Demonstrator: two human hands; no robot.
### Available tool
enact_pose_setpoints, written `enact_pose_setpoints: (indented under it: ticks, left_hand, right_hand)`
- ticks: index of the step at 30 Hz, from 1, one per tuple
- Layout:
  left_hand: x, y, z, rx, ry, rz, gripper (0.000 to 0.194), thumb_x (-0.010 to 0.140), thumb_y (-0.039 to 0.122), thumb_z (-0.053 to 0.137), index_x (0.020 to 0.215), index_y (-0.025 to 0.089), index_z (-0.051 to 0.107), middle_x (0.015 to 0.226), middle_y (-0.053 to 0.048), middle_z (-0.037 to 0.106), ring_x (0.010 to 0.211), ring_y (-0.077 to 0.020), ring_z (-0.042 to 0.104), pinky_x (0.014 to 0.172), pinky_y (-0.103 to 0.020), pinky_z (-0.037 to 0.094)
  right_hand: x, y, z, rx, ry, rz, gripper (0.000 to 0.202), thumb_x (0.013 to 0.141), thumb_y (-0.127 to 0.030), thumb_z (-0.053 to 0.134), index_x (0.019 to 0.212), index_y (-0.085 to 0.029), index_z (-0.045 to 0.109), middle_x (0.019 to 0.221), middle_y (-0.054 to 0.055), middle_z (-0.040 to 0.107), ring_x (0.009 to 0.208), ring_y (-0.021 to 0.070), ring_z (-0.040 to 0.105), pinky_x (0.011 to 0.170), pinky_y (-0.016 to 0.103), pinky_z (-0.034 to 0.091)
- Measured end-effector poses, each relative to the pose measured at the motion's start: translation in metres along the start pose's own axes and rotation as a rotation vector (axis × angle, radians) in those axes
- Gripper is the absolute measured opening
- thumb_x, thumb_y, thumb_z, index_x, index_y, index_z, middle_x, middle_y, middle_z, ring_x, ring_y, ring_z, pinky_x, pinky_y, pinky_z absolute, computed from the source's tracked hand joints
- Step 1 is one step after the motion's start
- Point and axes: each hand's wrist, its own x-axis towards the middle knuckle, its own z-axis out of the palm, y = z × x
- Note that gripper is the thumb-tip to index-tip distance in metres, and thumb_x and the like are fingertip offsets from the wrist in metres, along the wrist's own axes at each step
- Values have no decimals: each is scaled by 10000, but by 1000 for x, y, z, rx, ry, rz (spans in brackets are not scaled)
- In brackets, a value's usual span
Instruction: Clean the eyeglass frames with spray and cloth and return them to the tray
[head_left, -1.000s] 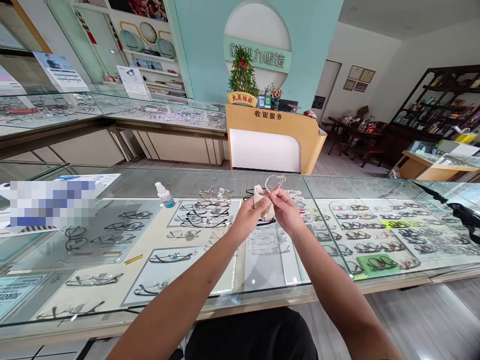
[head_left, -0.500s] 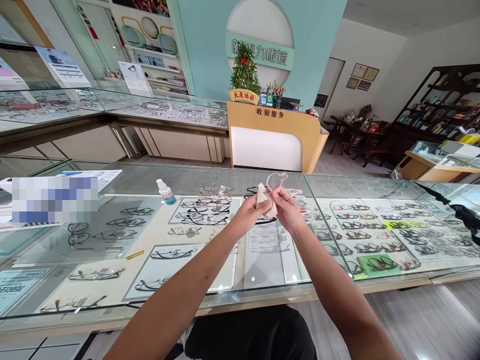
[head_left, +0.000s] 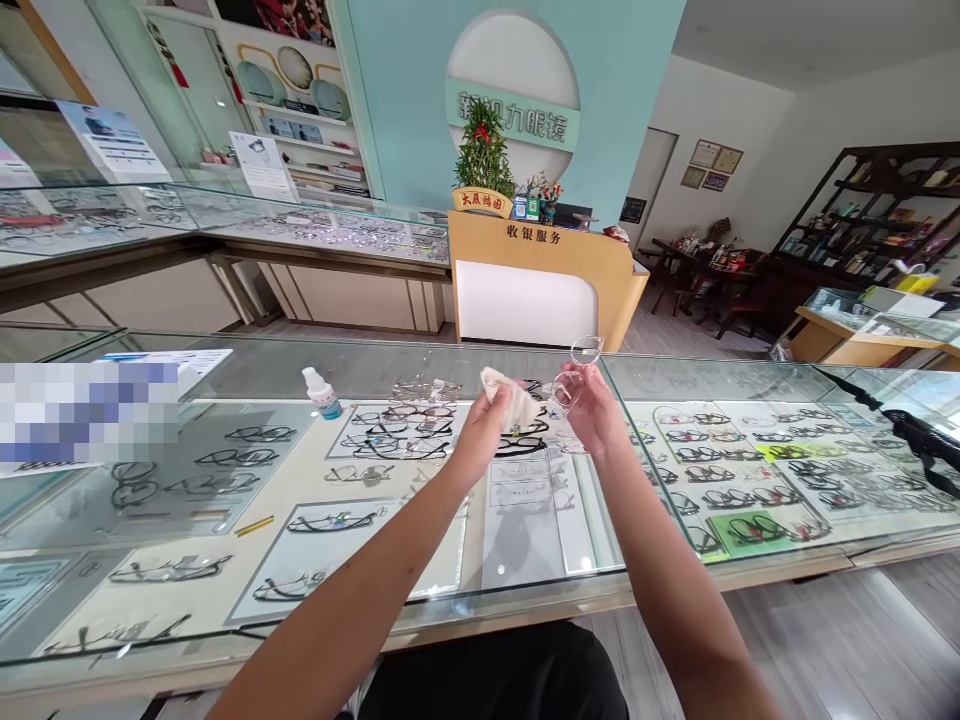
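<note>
A crumpled cream cleaning cloth is pinched in my left hand, its folds spreading to the right of the fingers. My right hand is closed on a pair of thin, clear-framed eyeglasses, held tilted with one round rim above the fingers and the other to their left. Cloth and glasses are apart, both above the glass display counter. To the left of my hands, a small white spray bottle with bluish liquid stands upright on the counter.
Under the glass lie rows of eyeglasses, with more in the right section. A partly blurred box-like item lies at left. A black strap-like object is at far right. Beyond stands a wooden cashier desk.
My hands have moved apart. The cloth has come away from the glasses to the left, while the glasses have shifted right and show more fully.
</note>
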Motion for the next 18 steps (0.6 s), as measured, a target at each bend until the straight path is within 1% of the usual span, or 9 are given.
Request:
enact_pose_setpoints:
  ticks: [2, 3, 5, 7, 9, 12, 14, 16, 18]
  left_hand:
    - [-5, 5, 0, 43, -60, -21, 646, 851, 803, 776, 1130, 222, 736, 847, -37, 659, 734, -180, 584, 645, -296, 472]
    - [-8, 6, 2, 81, -125, -49, 611, 846, 768, 804, 1098, 216, 729, 832, -28, 648, 712, -168, 569, 628, -285, 454]
    - [-18, 8, 6, 189, -330, -113, 533, 880, 714, 793, 1007, 204, 702, 799, -15, 629, 669, -146, 537, 603, -269, 417]
    - [-28, 7, 12, 319, -545, -147, 459, 944, 657, 731, 949, 200, 683, 770, -10, 618, 643, -140, 512, 592, -269, 388]
    - [-36, 6, 18, 469, -688, -123, 390, 965, 597, 703, 943, 208, 691, 777, -13, 633, 655, -154, 523, 606, -280, 381]
    - [-45, 3, 25, 644, -783, -52, 302, 906, 507, 767, 1023, 231, 731, 902, -32, 723, 778, -204, 621, 678, -296, 429]
    - [-48, 0, 27, 652, -827, -59, 324, 882, 476, 790, 1096, 238, 742, 995, -53, 772, 892, -245, 692, 742, -313, 482]
    - [-51, -4, 29, 615, -844, -62, 320, 883, 462, 789, 1105, 236, 745, 1068, -75, 802, 990, -272, 732, 780, -325, 515]
    - [-51, -7, 30, 615, -828, -1, 254, 910, 447, 763, 1056, 240, 745, 1072, -73, 813, 981, -264, 740, 761, -320, 509]
  right_hand:
    - [5, -7, -5, 7, 31, -29, 365, 826, -531, 904, 890, -289, 638, 1121, 24, 759, 977, 204, 696, 792, 338, 536]
    - [6, -9, -6, 7, 37, -39, 369, 827, -537, 898, 890, -289, 633, 1118, 23, 759, 984, 204, 697, 793, 339, 536]
    - [8, -10, -8, 9, 39, -47, 378, 824, -544, 900, 887, -288, 629, 1113, 18, 763, 988, 202, 698, 790, 333, 535]
    - [9, -9, -9, 27, 35, -44, 389, 805, -541, 923, 891, -286, 643, 1110, 15, 766, 981, 194, 697, 785, 320, 535]
    - [8, -8, -8, 46, 34, -34, 397, 786, -537, 946, 897, -282, 663, 1109, 18, 769, 969, 189, 696, 780, 310, 538]
    - [8, -7, -8, 40, 30, -26, 389, 792, -542, 942, 901, -280, 677, 1115, 31, 777, 959, 196, 700, 772, 315, 546]
    - [8, -6, -8, 26, 17, -28, 377, 807, -541, 928, 898, -280, 673, 1127, 34, 782, 962, 199, 705, 768, 318, 549]
    - [9, -5, -10, 9, 1, -37, 366, 826, -547, 913, 913, -282, 676, 1137, 29, 785, 969, 194, 712, 763, 315, 550]
    - [10, -4, -13, -14, -8, -49, 360, 846, -564, 896, 934, -290, 680, 1141, 21, 793, 973, 193, 720, 757, 316, 549]
